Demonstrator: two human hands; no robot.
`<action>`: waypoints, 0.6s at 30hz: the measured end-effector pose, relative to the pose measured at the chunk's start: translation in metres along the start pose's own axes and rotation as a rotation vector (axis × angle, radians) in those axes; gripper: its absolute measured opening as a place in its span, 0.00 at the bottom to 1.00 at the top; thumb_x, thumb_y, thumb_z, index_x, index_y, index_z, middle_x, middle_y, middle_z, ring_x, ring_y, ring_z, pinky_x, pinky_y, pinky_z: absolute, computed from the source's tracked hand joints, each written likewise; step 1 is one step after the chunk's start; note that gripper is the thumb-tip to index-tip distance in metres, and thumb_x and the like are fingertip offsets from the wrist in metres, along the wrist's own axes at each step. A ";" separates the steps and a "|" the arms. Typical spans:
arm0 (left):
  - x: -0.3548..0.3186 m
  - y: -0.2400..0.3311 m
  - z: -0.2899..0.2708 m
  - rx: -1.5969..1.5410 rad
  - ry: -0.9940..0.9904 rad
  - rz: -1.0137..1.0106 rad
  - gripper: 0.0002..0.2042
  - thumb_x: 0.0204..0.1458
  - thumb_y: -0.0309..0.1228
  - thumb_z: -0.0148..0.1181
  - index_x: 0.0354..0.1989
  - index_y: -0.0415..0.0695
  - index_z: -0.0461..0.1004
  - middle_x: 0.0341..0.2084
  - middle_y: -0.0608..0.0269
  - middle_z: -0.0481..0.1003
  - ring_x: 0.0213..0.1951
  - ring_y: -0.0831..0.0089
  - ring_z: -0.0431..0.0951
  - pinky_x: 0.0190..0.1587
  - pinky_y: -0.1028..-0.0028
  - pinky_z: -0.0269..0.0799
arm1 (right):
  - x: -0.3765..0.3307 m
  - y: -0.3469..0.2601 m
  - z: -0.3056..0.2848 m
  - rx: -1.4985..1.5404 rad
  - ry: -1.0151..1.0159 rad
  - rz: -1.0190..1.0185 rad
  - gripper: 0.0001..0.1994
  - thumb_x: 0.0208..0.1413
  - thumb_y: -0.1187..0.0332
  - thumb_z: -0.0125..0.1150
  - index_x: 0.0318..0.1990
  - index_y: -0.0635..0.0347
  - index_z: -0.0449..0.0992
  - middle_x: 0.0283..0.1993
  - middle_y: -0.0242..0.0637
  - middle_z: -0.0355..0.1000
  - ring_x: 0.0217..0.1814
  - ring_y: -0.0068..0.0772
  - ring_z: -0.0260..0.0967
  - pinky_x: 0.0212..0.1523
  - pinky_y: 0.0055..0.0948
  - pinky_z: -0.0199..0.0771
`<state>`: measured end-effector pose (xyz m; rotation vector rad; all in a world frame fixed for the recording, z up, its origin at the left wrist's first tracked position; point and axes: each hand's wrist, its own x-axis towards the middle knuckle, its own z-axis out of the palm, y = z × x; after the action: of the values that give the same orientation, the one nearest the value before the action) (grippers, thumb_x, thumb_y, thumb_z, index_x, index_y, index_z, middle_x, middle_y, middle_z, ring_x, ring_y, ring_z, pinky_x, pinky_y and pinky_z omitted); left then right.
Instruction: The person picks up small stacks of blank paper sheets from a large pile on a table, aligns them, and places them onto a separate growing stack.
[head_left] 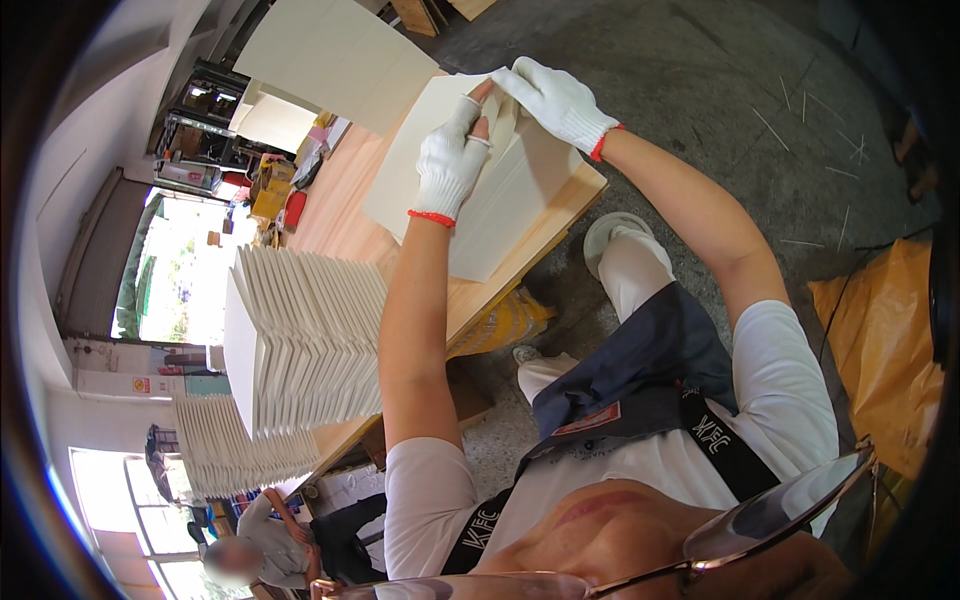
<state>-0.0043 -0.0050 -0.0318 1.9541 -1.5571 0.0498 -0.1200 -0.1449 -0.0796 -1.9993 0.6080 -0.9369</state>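
My left hand, in a white knit glove with bare thumb and index tips, lies on a large white paper sheet. Its thumb and index finger are stretched out and apart. At the far edge, the gloved fingers of my right hand close on the sheet's corner, near the left fingertips. Between and below the hands, more white sheets lie in a pile with some edges lifted. What the right fingertips pinch is partly hidden by the glove.
A tall stack of folded white sheets stands on the wooden table at left, another stack beyond it. A large pale board lies at the far end. Orange sheeting is on the right. A person is at lower left.
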 end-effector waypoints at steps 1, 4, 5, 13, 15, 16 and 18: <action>0.000 0.000 -0.002 0.035 -0.014 0.022 0.14 0.58 0.34 0.53 0.52 0.58 0.75 0.34 0.56 0.80 0.34 0.61 0.81 0.41 0.68 0.74 | 0.001 0.000 0.000 -0.015 -0.001 0.010 0.23 0.63 0.42 0.40 0.40 0.52 0.70 0.34 0.43 0.74 0.40 0.51 0.72 0.40 0.42 0.67; 0.001 0.012 -0.008 0.048 -0.134 -0.099 0.14 0.57 0.34 0.55 0.52 0.58 0.74 0.35 0.56 0.80 0.36 0.61 0.81 0.42 0.67 0.74 | 0.002 0.006 0.003 -0.006 0.021 -0.001 0.22 0.63 0.43 0.40 0.40 0.52 0.70 0.33 0.44 0.74 0.40 0.51 0.72 0.40 0.42 0.67; 0.002 0.017 -0.009 0.037 -0.187 -0.169 0.14 0.56 0.35 0.56 0.51 0.58 0.74 0.36 0.56 0.80 0.37 0.60 0.81 0.43 0.67 0.74 | 0.002 0.009 0.004 0.005 0.034 -0.011 0.22 0.63 0.43 0.40 0.40 0.52 0.70 0.33 0.44 0.73 0.40 0.51 0.72 0.40 0.42 0.67; 0.002 0.006 -0.002 0.071 -0.113 -0.069 0.19 0.49 0.37 0.65 0.52 0.56 0.75 0.36 0.57 0.79 0.39 0.66 0.79 0.44 0.69 0.73 | 0.003 0.005 -0.002 -0.016 -0.022 0.023 0.23 0.63 0.44 0.40 0.41 0.55 0.71 0.37 0.48 0.75 0.43 0.54 0.72 0.43 0.45 0.69; 0.002 0.007 -0.003 0.067 -0.120 -0.057 0.20 0.50 0.36 0.65 0.53 0.56 0.75 0.34 0.58 0.79 0.37 0.68 0.79 0.43 0.70 0.72 | 0.002 0.006 -0.007 -0.016 -0.044 0.025 0.24 0.63 0.43 0.40 0.39 0.56 0.71 0.36 0.48 0.75 0.42 0.53 0.72 0.42 0.44 0.69; 0.001 0.006 -0.004 0.072 -0.119 -0.047 0.20 0.50 0.35 0.65 0.54 0.56 0.75 0.34 0.57 0.79 0.37 0.68 0.79 0.43 0.70 0.72 | 0.002 0.004 -0.011 -0.018 -0.071 0.028 0.25 0.63 0.42 0.41 0.38 0.56 0.71 0.36 0.47 0.75 0.41 0.52 0.72 0.42 0.44 0.69; 0.000 0.007 -0.007 0.061 -0.140 -0.078 0.20 0.51 0.34 0.63 0.55 0.57 0.74 0.34 0.57 0.78 0.37 0.68 0.79 0.43 0.70 0.72 | 0.001 0.001 -0.017 -0.052 -0.094 0.021 0.26 0.62 0.41 0.41 0.36 0.56 0.71 0.34 0.47 0.74 0.40 0.51 0.72 0.40 0.44 0.68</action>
<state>-0.0078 -0.0023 -0.0229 2.1035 -1.5830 -0.0739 -0.1331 -0.1547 -0.0734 -2.0671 0.6052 -0.8167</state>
